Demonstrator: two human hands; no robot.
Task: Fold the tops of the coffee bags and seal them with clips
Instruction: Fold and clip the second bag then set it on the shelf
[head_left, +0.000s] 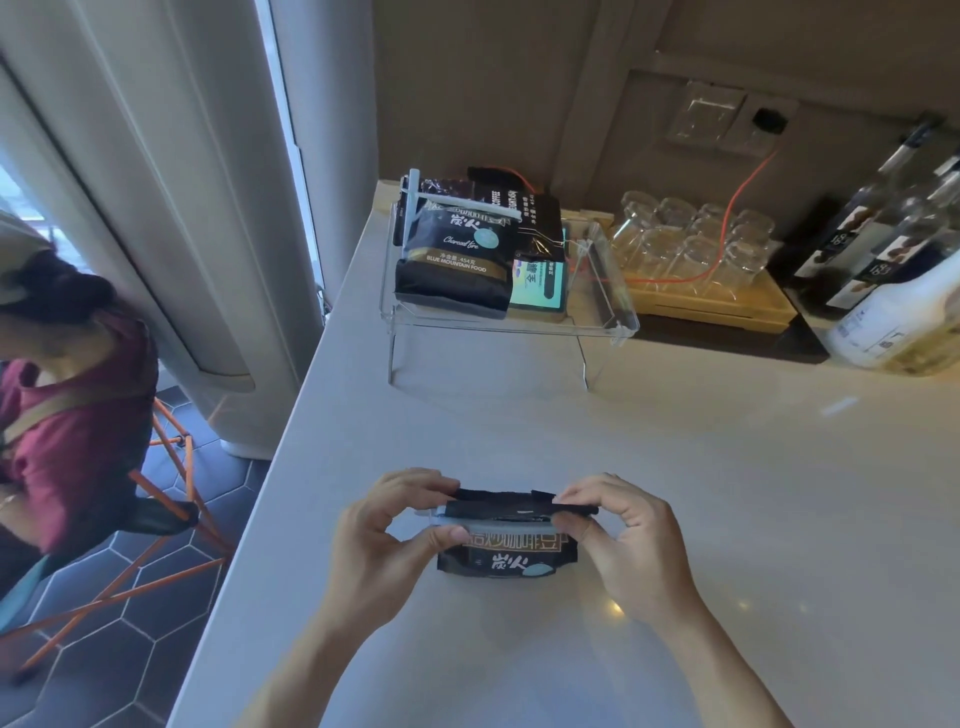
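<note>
A black coffee bag (511, 560) stands upright on the white counter in front of me, its top folded over. A pale grey-blue bar clip (498, 524) lies across the fold. My left hand (387, 525) pinches the left end of the clip and the folded top. My right hand (621, 535) pinches the right end of the fold. On a clear acrylic shelf (608, 312) at the back lie other black coffee bags (454, 260); the front one has a pale clip (457, 200) across its top.
A wooden tray of upturned glasses (691, 244) stands right of the shelf, with an orange cable (727, 228) over it. Bottles (893, 249) stand at the far right. A seated person in a dark red top (67, 415) is beyond the counter's left edge, by an orange-legged stool (171, 499).
</note>
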